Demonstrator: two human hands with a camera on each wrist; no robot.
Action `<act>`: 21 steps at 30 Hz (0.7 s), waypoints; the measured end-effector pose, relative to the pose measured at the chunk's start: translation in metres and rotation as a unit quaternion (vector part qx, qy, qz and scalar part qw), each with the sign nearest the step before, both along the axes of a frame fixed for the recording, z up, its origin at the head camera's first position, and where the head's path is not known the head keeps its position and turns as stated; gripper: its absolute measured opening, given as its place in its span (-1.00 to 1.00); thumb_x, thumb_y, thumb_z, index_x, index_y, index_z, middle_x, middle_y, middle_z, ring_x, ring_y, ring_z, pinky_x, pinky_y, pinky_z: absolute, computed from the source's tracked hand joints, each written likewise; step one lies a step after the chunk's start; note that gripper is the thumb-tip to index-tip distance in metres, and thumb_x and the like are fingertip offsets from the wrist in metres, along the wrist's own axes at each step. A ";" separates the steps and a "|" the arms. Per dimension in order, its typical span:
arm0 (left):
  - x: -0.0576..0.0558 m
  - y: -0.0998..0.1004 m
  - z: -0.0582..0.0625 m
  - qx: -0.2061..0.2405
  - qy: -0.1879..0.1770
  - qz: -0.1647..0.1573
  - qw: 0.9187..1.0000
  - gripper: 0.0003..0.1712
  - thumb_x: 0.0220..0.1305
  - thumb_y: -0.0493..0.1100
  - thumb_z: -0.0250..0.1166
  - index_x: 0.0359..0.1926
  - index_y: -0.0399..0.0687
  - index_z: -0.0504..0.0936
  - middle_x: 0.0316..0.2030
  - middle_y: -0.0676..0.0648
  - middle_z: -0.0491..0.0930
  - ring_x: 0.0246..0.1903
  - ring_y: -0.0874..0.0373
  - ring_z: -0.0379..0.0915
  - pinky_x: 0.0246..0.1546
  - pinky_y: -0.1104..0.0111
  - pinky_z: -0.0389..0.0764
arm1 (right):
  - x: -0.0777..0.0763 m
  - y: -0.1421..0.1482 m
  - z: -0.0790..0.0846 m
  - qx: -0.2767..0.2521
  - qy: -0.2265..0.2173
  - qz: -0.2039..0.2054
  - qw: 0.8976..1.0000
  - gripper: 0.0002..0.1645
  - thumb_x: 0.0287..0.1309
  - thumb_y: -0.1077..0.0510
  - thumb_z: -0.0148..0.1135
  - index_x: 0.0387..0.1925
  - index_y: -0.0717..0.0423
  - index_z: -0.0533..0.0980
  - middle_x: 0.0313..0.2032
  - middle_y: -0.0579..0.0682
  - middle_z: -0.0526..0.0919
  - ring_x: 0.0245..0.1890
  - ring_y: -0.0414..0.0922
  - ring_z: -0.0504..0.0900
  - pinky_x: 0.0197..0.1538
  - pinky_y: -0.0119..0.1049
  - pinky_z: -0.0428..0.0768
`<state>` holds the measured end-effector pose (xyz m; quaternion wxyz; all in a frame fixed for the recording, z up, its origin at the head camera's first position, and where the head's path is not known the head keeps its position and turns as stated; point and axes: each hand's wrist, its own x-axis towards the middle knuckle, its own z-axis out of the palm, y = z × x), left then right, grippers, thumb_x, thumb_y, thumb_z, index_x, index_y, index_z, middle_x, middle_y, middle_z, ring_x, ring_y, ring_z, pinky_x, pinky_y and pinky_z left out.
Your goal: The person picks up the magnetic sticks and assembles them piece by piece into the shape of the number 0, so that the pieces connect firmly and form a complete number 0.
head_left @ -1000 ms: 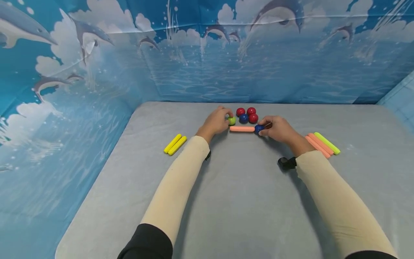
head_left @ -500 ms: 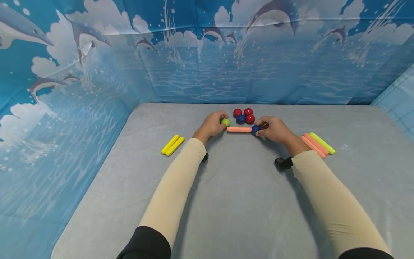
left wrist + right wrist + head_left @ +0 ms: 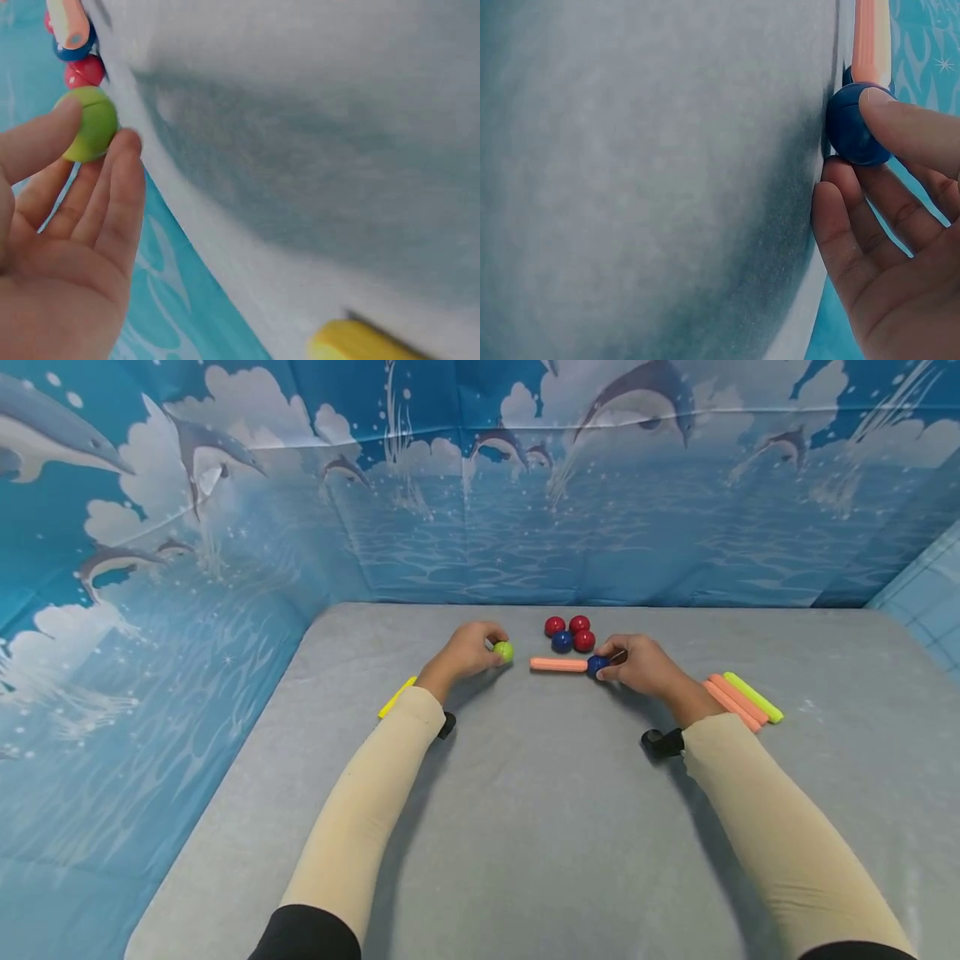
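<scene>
My left hand [image 3: 467, 652] pinches a green ball [image 3: 94, 124] between thumb and fingers, left of the orange stick. In my right hand [image 3: 637, 667], thumb and fingers hold a dark blue ball [image 3: 855, 126]. That ball sits at the right end of an orange stick [image 3: 558, 665], which points left with its other end free. Just behind the stick lie a second blue ball [image 3: 562, 642] and three red balls [image 3: 584, 641], grouped close together.
A yellow stick [image 3: 397, 697] lies to the left, partly hidden by my left arm. Right of my right wrist, orange sticks [image 3: 732, 705] lie beside a yellow-green stick [image 3: 753, 697]. A blue dolphin-print curtain [image 3: 480, 543] hangs along the grey table's [image 3: 555, 827] back and left edges.
My left hand has moved left with the green ball, away from the stick's left end, and its arm now covers part of the yellow sticks. The right hand stays on the blue ball.
</scene>
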<state>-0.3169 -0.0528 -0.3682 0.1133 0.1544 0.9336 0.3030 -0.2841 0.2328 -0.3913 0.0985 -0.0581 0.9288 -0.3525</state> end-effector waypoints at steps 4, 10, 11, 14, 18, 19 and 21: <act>0.008 -0.011 -0.003 0.031 -0.030 0.004 0.999 -0.60 0.31 -0.24 0.31 0.17 -0.05 0.56 0.19 -0.13 0.52 0.13 0.00 0.49 0.03 0.21 0.60 | -0.001 -0.003 0.000 0.003 0.000 -0.001 1.000 -0.66 0.24 0.25 0.30 0.03 0.24 0.52 0.13 0.29 0.53 0.14 0.19 0.55 -0.09 -0.17 0.65; 0.011 -0.012 -0.012 0.047 -0.031 0.010 0.998 -0.59 0.32 -0.25 0.31 0.18 -0.05 0.55 0.18 -0.13 0.53 0.10 0.00 0.53 -0.03 0.25 0.63 | 0.000 -0.004 0.000 0.005 -0.006 -0.001 1.000 -0.66 0.24 0.24 0.31 0.04 0.22 0.53 0.13 0.28 0.54 0.13 0.18 0.55 -0.05 -0.14 0.66; 0.011 -0.011 -0.013 0.047 -0.030 0.010 0.998 -0.59 0.32 -0.25 0.31 0.18 -0.05 0.55 0.18 -0.13 0.53 0.10 0.00 0.53 -0.03 0.25 0.63 | 0.000 -0.004 0.000 0.005 -0.008 -0.002 1.000 -0.66 0.24 0.24 0.31 0.04 0.22 0.53 0.14 0.28 0.53 0.14 0.18 0.55 -0.03 -0.12 0.66; 0.010 -0.009 -0.016 0.052 -0.028 0.008 0.998 -0.59 0.32 -0.26 0.31 0.18 -0.06 0.55 0.17 -0.13 0.54 0.09 0.00 0.54 -0.03 0.25 0.63 | 0.001 -0.004 0.000 0.005 -0.009 -0.002 1.000 -0.65 0.25 0.24 0.30 0.06 0.22 0.53 0.16 0.28 0.52 0.15 0.19 0.54 0.02 -0.08 0.64; 0.011 -0.005 -0.018 0.055 -0.022 0.008 0.998 -0.60 0.30 -0.27 0.32 0.16 -0.08 0.56 0.16 -0.13 0.55 0.09 0.01 0.53 0.03 0.25 0.62 | 0.002 -0.004 0.002 0.002 -0.007 -0.003 1.000 -0.64 0.25 0.24 0.29 0.06 0.23 0.52 0.16 0.28 0.52 0.16 0.19 0.53 0.04 -0.07 0.64; 0.011 -0.004 -0.019 0.055 -0.021 0.010 0.998 -0.59 0.30 -0.27 0.32 0.16 -0.08 0.57 0.15 -0.13 0.55 0.09 0.01 0.53 0.06 0.24 0.61 | 0.002 -0.004 0.002 0.001 -0.007 -0.003 1.000 -0.64 0.25 0.25 0.29 0.06 0.23 0.53 0.16 0.28 0.52 0.16 0.19 0.54 0.04 -0.07 0.63; 0.011 -0.002 -0.020 0.051 -0.018 0.013 0.998 -0.60 0.30 -0.26 0.33 0.16 -0.07 0.57 0.15 -0.11 0.56 0.09 0.02 0.52 0.09 0.24 0.60 | 0.002 -0.004 0.002 0.000 -0.008 -0.004 1.000 -0.64 0.25 0.25 0.29 0.07 0.23 0.52 0.16 0.27 0.51 0.15 0.19 0.53 0.03 -0.08 0.63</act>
